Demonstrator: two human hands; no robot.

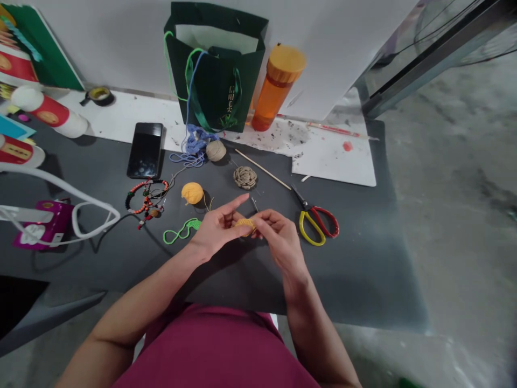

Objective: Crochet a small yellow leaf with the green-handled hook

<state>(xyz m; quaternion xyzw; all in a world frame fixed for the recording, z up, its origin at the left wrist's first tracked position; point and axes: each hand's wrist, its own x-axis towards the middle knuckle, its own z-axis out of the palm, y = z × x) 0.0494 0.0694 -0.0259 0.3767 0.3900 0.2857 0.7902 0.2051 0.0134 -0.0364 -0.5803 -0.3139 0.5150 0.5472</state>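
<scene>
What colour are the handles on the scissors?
The scissors have one yellow loop and one red loop, shown clearly in the head view.

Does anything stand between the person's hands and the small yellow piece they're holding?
No, nothing visible does. The left hand and right hand both touch the yellow piece directly, their fingers partly covering it.

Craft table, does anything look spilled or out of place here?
The white paper sheet at the back of the table looks odd: it is spattered with dark blotches and a red spot, like spilled paint. Blue cord also lies tangled at the foot of the green paper bag.
</scene>
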